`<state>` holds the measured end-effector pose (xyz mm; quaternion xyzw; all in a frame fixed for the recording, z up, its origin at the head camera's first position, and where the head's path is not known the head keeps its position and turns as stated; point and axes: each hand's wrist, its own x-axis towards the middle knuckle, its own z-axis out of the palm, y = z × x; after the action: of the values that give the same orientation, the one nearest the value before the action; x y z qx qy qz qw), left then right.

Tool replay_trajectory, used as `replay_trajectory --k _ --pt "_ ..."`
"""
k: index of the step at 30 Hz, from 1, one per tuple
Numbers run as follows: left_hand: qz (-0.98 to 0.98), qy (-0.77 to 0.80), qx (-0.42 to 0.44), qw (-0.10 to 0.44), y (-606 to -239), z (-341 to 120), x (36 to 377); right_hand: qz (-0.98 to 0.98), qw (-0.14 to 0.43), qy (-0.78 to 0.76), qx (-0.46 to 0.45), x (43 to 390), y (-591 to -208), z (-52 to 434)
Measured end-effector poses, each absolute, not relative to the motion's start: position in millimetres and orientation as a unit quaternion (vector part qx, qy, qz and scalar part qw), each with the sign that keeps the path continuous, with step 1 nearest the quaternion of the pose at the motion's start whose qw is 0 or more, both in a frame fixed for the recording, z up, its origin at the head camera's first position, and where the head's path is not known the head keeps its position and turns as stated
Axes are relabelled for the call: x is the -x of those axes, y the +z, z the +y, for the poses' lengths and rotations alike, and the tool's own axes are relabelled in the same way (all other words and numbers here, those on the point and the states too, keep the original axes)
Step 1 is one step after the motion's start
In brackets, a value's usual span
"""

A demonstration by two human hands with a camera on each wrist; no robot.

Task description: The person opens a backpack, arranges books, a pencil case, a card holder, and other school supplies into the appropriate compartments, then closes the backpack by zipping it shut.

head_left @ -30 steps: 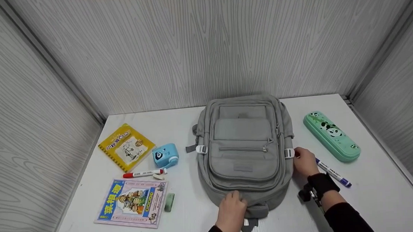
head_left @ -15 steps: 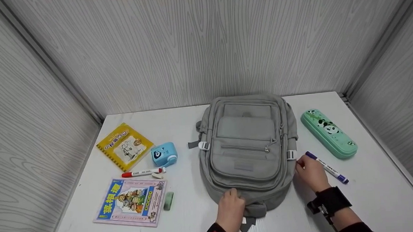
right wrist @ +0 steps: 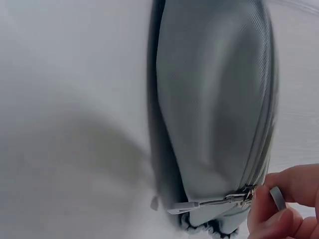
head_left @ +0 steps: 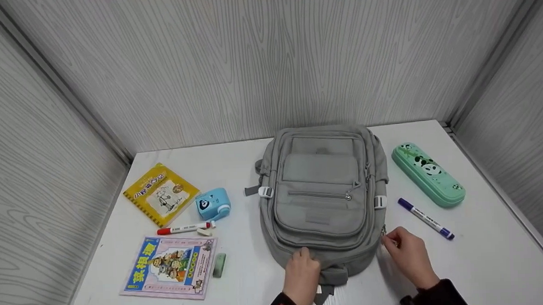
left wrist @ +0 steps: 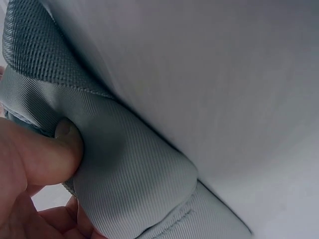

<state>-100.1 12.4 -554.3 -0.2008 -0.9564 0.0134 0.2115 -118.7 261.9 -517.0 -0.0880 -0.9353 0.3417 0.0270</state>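
A grey backpack [head_left: 323,200] lies flat on the white table [head_left: 492,253], front pockets up. My left hand [head_left: 301,275] grips the fabric handle [left wrist: 129,174] at its near edge, thumb pressed into the cloth. My right hand [head_left: 408,254] is at the bag's right near side and pinches the metal zipper pull [right wrist: 239,198], which shows close up in the right wrist view. The grey backpack [right wrist: 214,109] fills that view.
A purple marker [head_left: 425,218] and a green panda pencil case [head_left: 428,174] lie right of the bag. To the left are a yellow book [head_left: 161,194], a blue toy camera [head_left: 213,204], a red marker [head_left: 186,227], a picture book [head_left: 169,266] and a green eraser [head_left: 219,265]. Grey walls enclose the table.
My right hand has slid down the bag's right side, from beside the white buckle to the zipper pull lower down, uncovering the purple marker. The left hand stays on the handle.
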Motion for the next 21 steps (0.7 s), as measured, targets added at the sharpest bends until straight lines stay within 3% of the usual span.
replay_trajectory --k 9,21 --pt "-0.949 0.003 0.201 0.241 -552 11 104 -0.913 0.003 0.398 0.090 107 -511 251" --pt "-0.954 -0.001 0.204 0.220 -549 11 100 -0.955 0.066 0.287 -0.029 149 -522 304"
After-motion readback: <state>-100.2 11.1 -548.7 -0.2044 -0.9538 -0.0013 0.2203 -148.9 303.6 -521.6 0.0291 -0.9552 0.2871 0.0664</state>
